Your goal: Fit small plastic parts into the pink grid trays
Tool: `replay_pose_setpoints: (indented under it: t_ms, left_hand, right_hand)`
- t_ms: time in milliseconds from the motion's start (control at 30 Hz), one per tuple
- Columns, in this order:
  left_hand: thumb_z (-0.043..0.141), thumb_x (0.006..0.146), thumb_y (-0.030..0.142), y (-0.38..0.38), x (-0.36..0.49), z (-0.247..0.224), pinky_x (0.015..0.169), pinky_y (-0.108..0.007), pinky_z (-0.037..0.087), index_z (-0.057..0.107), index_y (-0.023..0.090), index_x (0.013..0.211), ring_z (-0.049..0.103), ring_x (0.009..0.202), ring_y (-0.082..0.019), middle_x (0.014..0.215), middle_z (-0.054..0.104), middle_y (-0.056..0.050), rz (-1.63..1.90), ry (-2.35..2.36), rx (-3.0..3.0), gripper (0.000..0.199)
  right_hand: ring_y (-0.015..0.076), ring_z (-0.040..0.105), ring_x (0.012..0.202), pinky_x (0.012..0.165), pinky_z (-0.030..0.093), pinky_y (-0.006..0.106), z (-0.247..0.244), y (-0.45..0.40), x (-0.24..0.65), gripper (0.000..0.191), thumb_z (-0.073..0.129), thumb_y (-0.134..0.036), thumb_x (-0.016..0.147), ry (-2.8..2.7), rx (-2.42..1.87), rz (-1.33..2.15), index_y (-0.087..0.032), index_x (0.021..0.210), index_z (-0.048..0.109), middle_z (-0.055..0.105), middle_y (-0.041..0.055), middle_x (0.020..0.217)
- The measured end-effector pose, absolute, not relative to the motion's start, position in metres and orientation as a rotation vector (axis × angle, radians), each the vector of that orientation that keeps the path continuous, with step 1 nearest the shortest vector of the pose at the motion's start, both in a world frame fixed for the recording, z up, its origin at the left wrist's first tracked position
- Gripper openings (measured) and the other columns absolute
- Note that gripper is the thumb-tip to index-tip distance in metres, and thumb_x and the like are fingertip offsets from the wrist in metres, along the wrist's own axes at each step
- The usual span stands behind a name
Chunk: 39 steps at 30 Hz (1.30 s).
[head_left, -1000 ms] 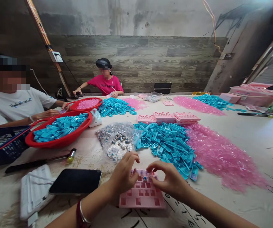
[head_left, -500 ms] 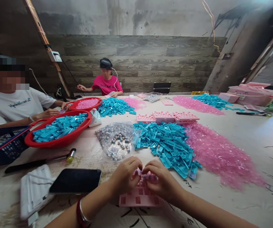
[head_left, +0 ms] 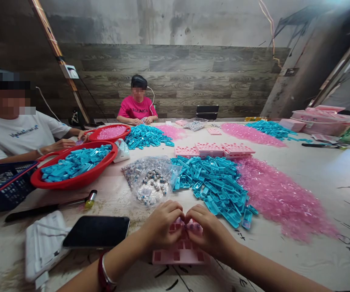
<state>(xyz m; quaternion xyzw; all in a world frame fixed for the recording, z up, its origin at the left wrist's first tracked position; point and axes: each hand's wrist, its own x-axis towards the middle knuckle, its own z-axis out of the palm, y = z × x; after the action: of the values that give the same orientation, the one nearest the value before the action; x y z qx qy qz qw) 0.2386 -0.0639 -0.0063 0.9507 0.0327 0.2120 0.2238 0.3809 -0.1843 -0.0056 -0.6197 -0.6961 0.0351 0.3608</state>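
Note:
A pink tray with square holes (head_left: 176, 256) lies on the table right in front of me. Over its far half, my left hand (head_left: 164, 225) and my right hand (head_left: 207, 229) meet at the fingertips, thumbs and fingers curled in. Both are closed, and whatever they pinch is too small and too hidden to name. Small purplish pieces (head_left: 195, 227) show in the tray beside my right fingers. Just beyond my hands lie a clear bag of small beads or charms (head_left: 152, 186) and a heap of blue plastic cases (head_left: 217, 182).
Clear pink pieces (head_left: 281, 198) spread out to the right. More pink trays (head_left: 210, 149) stand behind the blue heap. At left are a phone (head_left: 97, 232), a white power bank (head_left: 45, 243), a hammer (head_left: 50, 207) and a red basket (head_left: 74, 184). Two co-workers (head_left: 137, 107) sit across and left.
My fingertips have drawn together above the tray, which stays in place. The far co-worker's raised hand has come down to the table.

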Motion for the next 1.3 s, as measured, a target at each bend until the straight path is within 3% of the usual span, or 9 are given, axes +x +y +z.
replay_pose_setpoints:
  t_ms: [467, 600, 800, 1100, 1300]
  left_hand:
    - [0.067, 0.076, 0.012, -0.062, 0.24, -0.0069, 0.082, -0.031, 0.042, 0.062, 0.016, 0.082, 0.052, 0.092, -0.019, 0.092, 0.061, -0.005, 0.588, 0.092, 2.451, 0.009]
    - [0.071, 0.073, 0.01, -0.06, 0.2433, -0.0095, 0.078, -0.029, 0.043, 0.062, 0.014, 0.069, 0.055, 0.086, -0.016, 0.085, 0.061, -0.003, 0.561, 0.125, 2.275, 0.01]
    - [0.067, 0.073, 0.006, -0.058, 0.2428, -0.008, 0.076, -0.027, 0.044, 0.06, 0.014, 0.065, 0.056, 0.084, -0.014, 0.086, 0.06, -0.003, 0.481, 0.117, 2.188, 0.014]
    - [0.071, 0.066, 0.004, -0.0587, 0.2448, -0.0136, 0.077, -0.027, 0.044, 0.063, 0.014, 0.074, 0.055, 0.086, -0.017, 0.086, 0.061, -0.003, 0.525, 0.138, 2.25, 0.015]
    - [0.074, 0.071, 0.011, -0.0568, 0.2437, -0.0143, 0.077, -0.028, 0.043, 0.066, 0.014, 0.074, 0.055, 0.086, -0.016, 0.087, 0.061, -0.004, 0.529, 0.119, 2.293, 0.009]
  right_hand:
    - [0.0175, 0.056, 0.077, 0.066, 0.045, 0.027, -0.0053, -0.1865, 0.384, 0.017, 0.063, -0.001, 0.072, -1.917, -1.581, 0.048, -0.016, 0.065, 0.062, 0.062, 0.0039, 0.076]
    - [0.0168, 0.056, 0.077, 0.066, 0.045, 0.026, -0.0049, -0.1868, 0.3831, 0.016, 0.065, -0.001, 0.071, -1.919, -1.64, 0.08, -0.016, 0.064, 0.062, 0.061, 0.0034, 0.076]
    - [0.0143, 0.056, 0.068, 0.059, 0.041, 0.023, -0.0049, -0.1829, 0.3804, 0.021, 0.061, 0.003, 0.065, -1.894, -1.69, 0.105, -0.016, 0.057, 0.058, 0.056, 0.0017, 0.07]
    - [0.0132, 0.055, 0.065, 0.057, 0.041, 0.022, -0.007, -0.1844, 0.3824, 0.02, 0.058, 0.0, 0.068, -1.855, -1.684, 0.166, -0.016, 0.055, 0.057, 0.057, 0.002, 0.068]
    - [0.0144, 0.056, 0.067, 0.059, 0.042, 0.023, -0.0074, -0.187, 0.3821, 0.018, 0.059, 0.001, 0.071, -1.892, -1.693, 0.102, -0.015, 0.063, 0.061, 0.058, 0.0031, 0.072]
